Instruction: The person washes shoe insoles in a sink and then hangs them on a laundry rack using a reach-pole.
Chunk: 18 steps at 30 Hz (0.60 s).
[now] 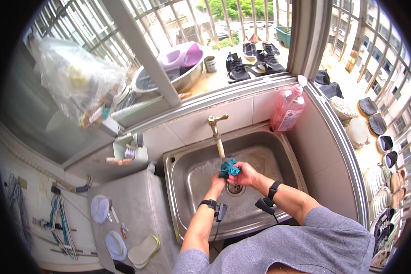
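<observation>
A bunched teal cloth (229,167) is gripped between both hands over the stainless steel sink (205,209). My left hand (218,182) holds its lower left side. From the right, my right hand (245,174) closes on the same cloth. Just above it hangs the pale spout of the brass tap (216,128), and water seems to run from it onto the cloth. The drain strainer (235,189) lies right below the hands. How the fingers wrap the cloth is partly hidden. Each wrist wears a black strap with a small device.
A pink pump bottle (287,111) stands at the sink's back right corner. Left of the sink, a grey surface (140,205) carries insoles (144,251) and small tools. A wall caddy (130,150) hangs behind it. Shoes (253,65) and basins (171,75) sit beyond the window frame.
</observation>
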Each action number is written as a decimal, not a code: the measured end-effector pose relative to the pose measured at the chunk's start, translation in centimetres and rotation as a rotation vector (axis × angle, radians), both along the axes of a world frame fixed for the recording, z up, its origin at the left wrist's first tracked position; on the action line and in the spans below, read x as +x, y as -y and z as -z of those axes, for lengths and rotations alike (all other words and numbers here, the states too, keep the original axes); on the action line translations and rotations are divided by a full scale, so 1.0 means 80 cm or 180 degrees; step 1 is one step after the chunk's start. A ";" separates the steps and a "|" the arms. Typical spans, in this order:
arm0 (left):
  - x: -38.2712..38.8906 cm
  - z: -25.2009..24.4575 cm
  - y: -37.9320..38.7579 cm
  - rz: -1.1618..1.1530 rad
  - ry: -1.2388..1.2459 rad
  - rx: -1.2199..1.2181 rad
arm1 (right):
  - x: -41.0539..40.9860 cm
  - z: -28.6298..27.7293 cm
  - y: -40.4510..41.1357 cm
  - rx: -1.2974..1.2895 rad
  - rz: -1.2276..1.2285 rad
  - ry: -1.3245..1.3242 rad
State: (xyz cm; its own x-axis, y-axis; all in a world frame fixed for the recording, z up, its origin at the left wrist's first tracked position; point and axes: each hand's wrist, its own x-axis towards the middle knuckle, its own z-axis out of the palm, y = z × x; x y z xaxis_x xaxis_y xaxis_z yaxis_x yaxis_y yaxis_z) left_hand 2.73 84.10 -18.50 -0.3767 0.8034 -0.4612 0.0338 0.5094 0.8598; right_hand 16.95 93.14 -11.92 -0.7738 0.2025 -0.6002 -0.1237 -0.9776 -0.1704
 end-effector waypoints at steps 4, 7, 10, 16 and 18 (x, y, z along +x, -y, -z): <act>0.010 0.002 -0.031 -0.1166 0.1482 0.0087 | 0.018 0.018 -0.016 0.0354 0.0399 0.0656; 0.005 0.022 -0.052 -0.1737 0.1124 0.0529 | 0.010 0.028 -0.014 0.0686 -0.0034 0.1191; 0.004 0.027 -0.071 -0.1538 0.0997 0.0654 | 0.000 0.028 -0.006 0.1071 -0.0642 0.1230; 0.020 0.000 -0.067 -0.1028 0.1535 0.0881 | -0.048 0.050 0.004 0.0523 0.0250 0.0914; 0.025 -0.009 -0.059 -0.0744 0.0715 0.0769 | -0.060 0.056 -0.002 0.0238 0.0652 0.0863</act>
State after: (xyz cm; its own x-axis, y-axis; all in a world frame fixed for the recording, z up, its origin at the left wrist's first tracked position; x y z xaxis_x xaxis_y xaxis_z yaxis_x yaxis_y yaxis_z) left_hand 4.70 88.80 -17.81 -0.4734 0.8033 -0.3613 -0.2616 0.2635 0.9285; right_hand 12.15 93.28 -16.42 -0.5270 0.3883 -0.7559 -0.2565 -0.9207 -0.2942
